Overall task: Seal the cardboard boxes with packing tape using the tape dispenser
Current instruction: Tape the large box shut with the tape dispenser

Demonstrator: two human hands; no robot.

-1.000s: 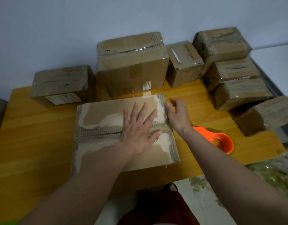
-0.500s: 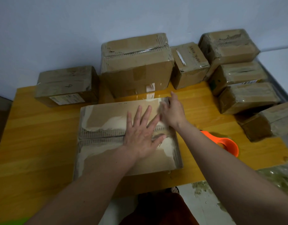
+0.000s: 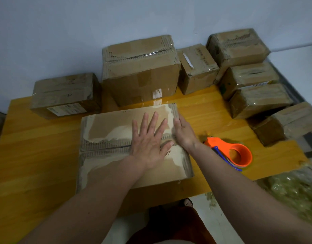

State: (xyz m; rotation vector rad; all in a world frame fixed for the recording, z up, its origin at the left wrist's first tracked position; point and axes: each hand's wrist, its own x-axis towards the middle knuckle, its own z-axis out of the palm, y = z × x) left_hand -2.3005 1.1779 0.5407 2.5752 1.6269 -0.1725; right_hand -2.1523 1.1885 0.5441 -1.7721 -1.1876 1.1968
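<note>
Box: a flat cardboard box lies in the middle of the table, its long centre seam running left to right, with torn, pale patches of paper on the top flaps.
Left hand: the left hand lies palm down on the box top, fingers straight and spread, covering the right part of the seam (it grips nothing, only presses).
Right hand: the right hand sits at the box's right edge, fingers straight and pointing away from the person, laid along the corrugated edge; the thumb side touches the top. It holds nothing that can be seen.
Dispenser: the orange tape dispenser rests on the table just right of the right wrist, apart from both hands, its round ring toward the right and a blue part along its near side.
Back row: a low box marked with a handwritten figure stands far left, a tall box behind the centre, a small box to its right; all carry glossy tape.
Right stack: four more boxes are piled at the table's right end, against the wall.
Floor: crumpled clear film lies below the table's right corner; a sandalled foot shows under the near edge.
</note>
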